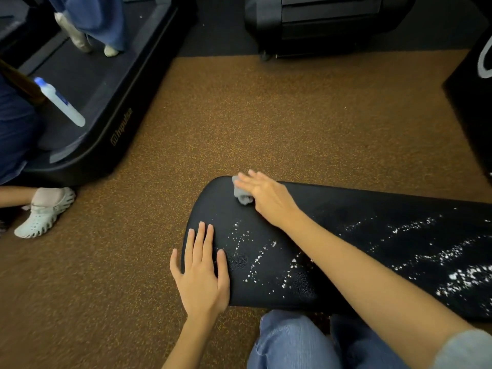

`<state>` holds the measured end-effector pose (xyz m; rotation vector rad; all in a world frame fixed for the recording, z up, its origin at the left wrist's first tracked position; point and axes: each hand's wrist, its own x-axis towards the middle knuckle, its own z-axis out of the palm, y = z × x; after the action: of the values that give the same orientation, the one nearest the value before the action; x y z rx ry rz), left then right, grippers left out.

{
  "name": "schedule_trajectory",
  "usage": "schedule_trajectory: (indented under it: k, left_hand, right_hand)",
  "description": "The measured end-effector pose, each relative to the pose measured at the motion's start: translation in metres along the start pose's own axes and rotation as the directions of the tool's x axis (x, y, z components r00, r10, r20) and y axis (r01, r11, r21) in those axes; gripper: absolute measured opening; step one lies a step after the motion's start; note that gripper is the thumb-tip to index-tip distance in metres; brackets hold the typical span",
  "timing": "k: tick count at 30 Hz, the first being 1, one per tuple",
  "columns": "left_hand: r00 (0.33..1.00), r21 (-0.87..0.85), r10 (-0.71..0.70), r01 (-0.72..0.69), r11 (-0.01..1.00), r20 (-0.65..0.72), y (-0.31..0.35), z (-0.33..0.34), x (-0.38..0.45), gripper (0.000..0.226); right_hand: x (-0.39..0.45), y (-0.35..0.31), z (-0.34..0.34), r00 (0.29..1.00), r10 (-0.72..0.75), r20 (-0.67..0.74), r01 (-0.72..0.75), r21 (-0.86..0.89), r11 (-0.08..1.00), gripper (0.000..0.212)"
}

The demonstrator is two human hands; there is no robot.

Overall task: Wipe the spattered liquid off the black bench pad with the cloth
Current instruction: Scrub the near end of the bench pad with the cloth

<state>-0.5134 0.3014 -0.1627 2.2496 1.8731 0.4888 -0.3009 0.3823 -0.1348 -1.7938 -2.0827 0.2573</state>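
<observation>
The black bench pad (332, 209) stretches from centre to the right edge, its rounded end toward the left. White spattered liquid (255, 251) dots its middle, and more spatter (458, 272) covers the right part. My right hand (266, 194) presses a small crumpled grey cloth (241, 193) flat onto the pad near its far rounded end. My left hand (201, 270) lies flat, fingers apart, on the pad's near left edge, holding nothing.
Brown speckled floor (239, 115) surrounds the pad. A black treadmill (101, 107) stands at the upper left with a white spray bottle (62, 102) on it and a person's feet. Another person's white clog (45, 211) is at left. Black equipment (319, 22) sits beyond. My jeans-clad knees (306, 342) are below.
</observation>
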Motion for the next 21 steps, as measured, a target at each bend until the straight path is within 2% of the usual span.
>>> schedule_trajectory:
  k: [3,7,10,12,15,17,21]
  left_hand:
    - [1.000,-0.006,0.001,-0.001,1.000,-0.008,0.000,0.000,-0.001,0.057]
    - [1.000,0.011,-0.003,0.003,1.000,-0.015,0.001,0.000,-0.001,0.057]
    - [1.000,0.011,0.000,0.001,1.000,-0.011,0.001,0.000,-0.001,0.057]
    - [1.000,0.005,-0.004,0.004,1.000,-0.014,0.001,-0.001,-0.001,0.057]
    - [1.000,-0.012,-0.011,0.010,1.000,-0.017,0.001,0.000,-0.001,0.056]
    - [1.000,-0.012,-0.012,0.011,1.000,-0.018,0.001,0.000,-0.001,0.056]
    - [1.000,0.002,-0.007,0.007,1.000,-0.024,-0.001,0.001,0.000,0.056]
  right_hand:
    - [0.010,-0.016,0.003,0.999,0.043,-0.023,-0.042,0.038,0.998,0.071]
    - [-0.016,-0.040,0.021,0.991,-0.133,-0.005,0.132,0.107,0.985,0.065]
    - [-0.031,-0.025,0.014,0.972,-0.230,0.047,0.228,0.046,0.972,0.069]
    - [-0.032,-0.004,0.005,0.987,-0.151,0.052,0.150,0.016,0.988,0.072]
    - [-0.022,0.015,-0.007,0.998,0.068,0.002,-0.068,0.025,0.997,0.074]
    - [-0.014,0.003,-0.004,0.996,0.088,-0.027,-0.087,0.049,0.995,0.074]
    - [-0.027,-0.030,0.020,0.992,-0.129,0.006,0.128,0.106,0.986,0.070]
